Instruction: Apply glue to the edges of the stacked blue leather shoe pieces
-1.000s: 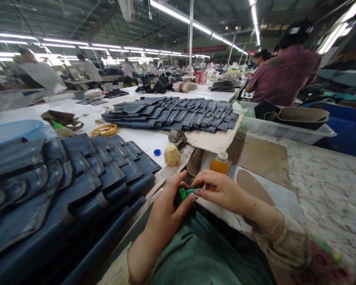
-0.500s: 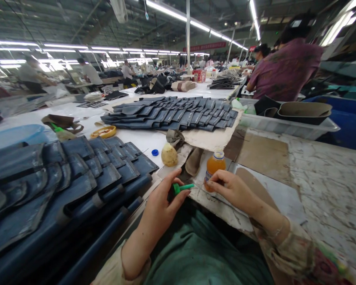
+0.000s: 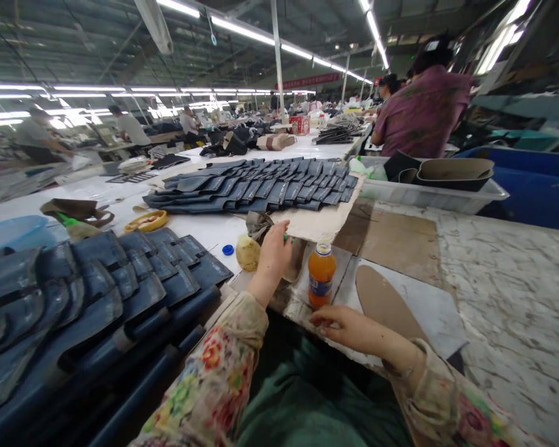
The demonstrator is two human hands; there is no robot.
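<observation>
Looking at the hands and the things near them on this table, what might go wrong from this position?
1. The orange bottle stands upright right between the left hand and the right hand; a forearm drawing back might tip it.
2. The left hand reaches over the pale round bottle and crumpled cloth, holding a green-tipped item; its sleeve may drag these.
3. The blue cap lies loose and could roll off.

Left hand (image 3: 276, 247) has left the lap and reached forward over the bench, small green plastic piece (image 3: 286, 237) barely showing | right hand (image 3: 349, 327) dropped near the edge, just short of the orange-filled bottle (image 3: 321, 275).
</observation>
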